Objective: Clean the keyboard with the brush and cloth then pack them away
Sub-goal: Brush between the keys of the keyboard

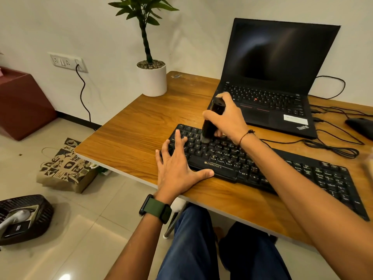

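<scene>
A black keyboard (pixel 262 164) lies slantwise on the wooden table (pixel 145 126). My right hand (pixel 226 118) grips a black brush (pixel 212 120) held upright, its bristle end down on the keys of the upper left rows. My left hand (pixel 177 164) rests flat with spread fingers on the keyboard's left end, thumb along its front edge. No cloth shows in this view.
An open black laptop (pixel 278 77) stands behind the keyboard, with cables (pixel 335 146) and a black mouse (pixel 361 126) to the right. A potted plant (pixel 151 77) sits at the table's back left corner. A paper bag (pixel 66 166) and a dark basket (pixel 24 217) are on the floor.
</scene>
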